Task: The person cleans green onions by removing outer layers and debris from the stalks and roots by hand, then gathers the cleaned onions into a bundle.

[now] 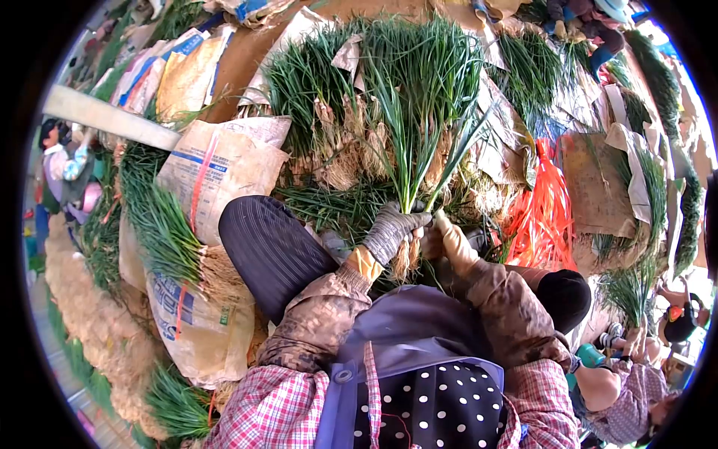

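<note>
My left hand (pixel 393 230), in a grey knit glove, is closed around a small bunch of green onions (pixel 411 153). Their leaves point up and away from me, and the pale stringy roots (pixel 404 262) hang below the fist. My right hand (pixel 458 245), in a tan glove, is pinched close beside it at the base of a single green onion stalk (pixel 458 161) that leans right. The fingertips partly hide that stalk's lower end. Just beyond both hands stands a large pile of green onions (pixel 426 67), roots toward me.
Loose green leaves (pixel 336 206) lie before my knees. Red plastic strips (pixel 542 213) hang at right. Tied green onions (pixel 168 232) rest on a woven sack (pixel 217 168) at left, near a pale pole (pixel 112 118). Other people (pixel 624 396) sit at lower right, upper right and far left.
</note>
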A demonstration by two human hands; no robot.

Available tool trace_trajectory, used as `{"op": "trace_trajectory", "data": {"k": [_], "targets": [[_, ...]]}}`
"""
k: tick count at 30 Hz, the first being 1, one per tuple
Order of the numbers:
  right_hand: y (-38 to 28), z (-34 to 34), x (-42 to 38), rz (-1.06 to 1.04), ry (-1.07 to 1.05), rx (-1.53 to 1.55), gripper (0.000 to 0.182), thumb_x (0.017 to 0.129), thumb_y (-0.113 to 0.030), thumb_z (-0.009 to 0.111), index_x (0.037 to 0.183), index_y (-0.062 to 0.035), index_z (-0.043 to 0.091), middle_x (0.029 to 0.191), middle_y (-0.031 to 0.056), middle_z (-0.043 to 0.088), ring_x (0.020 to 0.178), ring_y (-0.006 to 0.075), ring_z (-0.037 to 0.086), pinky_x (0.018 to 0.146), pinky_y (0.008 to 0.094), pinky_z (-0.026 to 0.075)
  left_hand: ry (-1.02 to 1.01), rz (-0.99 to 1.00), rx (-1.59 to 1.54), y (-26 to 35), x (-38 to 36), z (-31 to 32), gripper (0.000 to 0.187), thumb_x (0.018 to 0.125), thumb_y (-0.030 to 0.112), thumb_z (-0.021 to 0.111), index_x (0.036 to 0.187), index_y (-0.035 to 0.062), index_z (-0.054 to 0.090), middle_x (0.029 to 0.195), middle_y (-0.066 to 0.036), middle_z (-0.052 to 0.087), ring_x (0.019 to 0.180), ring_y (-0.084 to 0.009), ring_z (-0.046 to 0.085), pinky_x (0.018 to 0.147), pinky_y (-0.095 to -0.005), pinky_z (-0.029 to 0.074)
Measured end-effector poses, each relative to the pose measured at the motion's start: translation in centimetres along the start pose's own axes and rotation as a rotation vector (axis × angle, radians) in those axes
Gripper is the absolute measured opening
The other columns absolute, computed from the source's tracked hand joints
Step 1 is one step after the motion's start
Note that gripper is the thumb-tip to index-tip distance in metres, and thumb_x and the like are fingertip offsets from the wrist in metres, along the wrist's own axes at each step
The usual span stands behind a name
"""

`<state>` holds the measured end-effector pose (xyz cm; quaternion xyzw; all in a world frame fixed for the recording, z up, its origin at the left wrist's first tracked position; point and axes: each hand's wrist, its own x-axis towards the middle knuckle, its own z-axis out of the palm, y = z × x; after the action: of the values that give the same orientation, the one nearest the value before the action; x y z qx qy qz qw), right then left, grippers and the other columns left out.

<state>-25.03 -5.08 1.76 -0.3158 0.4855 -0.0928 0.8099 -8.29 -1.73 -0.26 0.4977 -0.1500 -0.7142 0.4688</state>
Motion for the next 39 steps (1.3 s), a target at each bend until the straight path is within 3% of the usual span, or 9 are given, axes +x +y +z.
{"op": "trace_trajectory", "data": {"k": [2, 7, 12, 18, 22, 28, 32, 34, 39], "targets": [[-0.7, 0.6, 1.5, 0.033, 0.208, 0.251, 0.065, 0.095, -0.058, 0.033, 0.105, -0.0014, 0.063, 0.080, 0.0048, 0.062, 0.067, 0.0183, 0.061, 0.065, 0.0322, 0.053, -0.049, 0.041, -0.063, -0.7, 0.2, 0.1, 0.024, 0.079, 0.006, 0.073, 0.099, 0.0004, 0.062, 0.070, -0.004, 0.063, 0.053, -0.0094, 0.057, 0.045, -0.0210, 0.044], [-1.5, 0.2, 5.0, -0.237, 0.213, 0.530, 0.020, 0.092, -0.005, 0.053, 0.109, 0.0052, 0.057, 0.090, 0.0156, 0.066, 0.070, 0.0240, 0.065, 0.064, 0.0350, 0.057, 0.051, 0.063, -0.027, -0.9, -0.3, 0.6, 0.020, 0.076, 0.002, 0.072, 0.094, -0.0005, 0.062, 0.067, -0.005, 0.062, 0.048, -0.0109, 0.055, 0.042, -0.0218, 0.043], [1.9, -0.5, 10.1, -0.413, 0.788, -0.124, 0.014, 0.088, -0.007, 0.060, 0.090, 0.0057, 0.064, 0.073, 0.0100, 0.065, 0.062, 0.0162, 0.060, 0.057, 0.0269, 0.049, 0.287, 0.047, 0.115, -1.1, 0.0, 1.2, 0.019, 0.078, -0.004, 0.067, 0.095, 0.0004, 0.060, 0.066, -0.005, 0.060, 0.049, -0.0103, 0.054, 0.042, -0.0220, 0.043], [-1.3, 0.3, 6.6, -0.302, 0.374, 0.605, 0.026, 0.090, -0.028, 0.063, 0.095, -0.0024, 0.062, 0.080, 0.0033, 0.064, 0.064, 0.0113, 0.058, 0.056, 0.0256, 0.050, 0.311, 0.177, 0.102, -1.6, -0.9, 0.3, 0.021, 0.076, -0.004, 0.069, 0.094, 0.0007, 0.059, 0.065, -0.004, 0.058, 0.048, -0.0110, 0.052, 0.043, -0.0248, 0.043], [-1.5, 0.1, 7.5, -0.499, 0.467, -0.063, 0.029, 0.089, -0.028, 0.066, 0.098, -0.0002, 0.066, 0.084, 0.0044, 0.067, 0.071, 0.0094, 0.059, 0.068, 0.0231, 0.048, 0.339, -0.101, 0.389, 1.1, -1.8, 1.4, 0.024, 0.075, 0.008, 0.075, 0.092, -0.0012, 0.061, 0.062, -0.008, 0.062, 0.045, -0.0144, 0.058, 0.042, -0.0285, 0.046], [-0.3, 0.6, 7.5, -0.395, 0.342, 0.240, 0.020, 0.087, -0.021, 0.068, 0.093, -0.0011, 0.068, 0.081, 0.0038, 0.068, 0.064, 0.0116, 0.060, 0.056, 0.0230, 0.048, 0.272, 0.098, 0.040, 0.2, -1.1, 0.5, 0.016, 0.081, 0.010, 0.071, 0.091, 0.0004, 0.062, 0.062, -0.005, 0.062, 0.038, -0.0135, 0.055, 0.032, -0.0262, 0.039], [1.4, 0.2, 8.7, -0.294, 0.621, -0.087, 0.017, 0.083, -0.015, 0.069, 0.077, 0.0015, 0.068, 0.068, 0.0058, 0.065, 0.051, 0.0107, 0.057, 0.048, 0.0248, 0.047, 0.354, 0.071, 0.033, 0.8, -1.7, 0.9, 0.016, 0.080, 0.008, 0.071, 0.090, -0.0013, 0.063, 0.065, -0.007, 0.064, 0.042, -0.0129, 0.055, 0.036, -0.0264, 0.041], [4.8, -3.8, 10.4, -0.299, 0.713, -0.719, 0.024, 0.079, -0.025, 0.070, 0.077, -0.0018, 0.071, 0.066, 0.0118, 0.067, 0.055, 0.0195, 0.063, 0.056, 0.0311, 0.052, 0.447, 0.231, 0.073, 1.7, -1.6, 0.3, 0.013, 0.078, 0.006, 0.071, 0.087, -0.0003, 0.065, 0.066, -0.008, 0.064, 0.046, -0.0137, 0.057, 0.039, -0.0288, 0.044], [1.3, -1.6, 6.8, 0.188, 0.032, -1.446, 0.043, 0.083, -0.049, 0.066, 0.084, -0.0058, 0.072, 0.074, 0.0084, 0.069, 0.063, 0.0180, 0.066, 0.065, 0.0329, 0.055, 0.446, 0.414, -0.211, 8.0, -0.7, -2.8, 0.021, 0.083, 0.003, 0.065, 0.103, -0.0003, 0.060, 0.074, -0.005, 0.065, 0.049, -0.0097, 0.054, 0.044, -0.0234, 0.047]]}}
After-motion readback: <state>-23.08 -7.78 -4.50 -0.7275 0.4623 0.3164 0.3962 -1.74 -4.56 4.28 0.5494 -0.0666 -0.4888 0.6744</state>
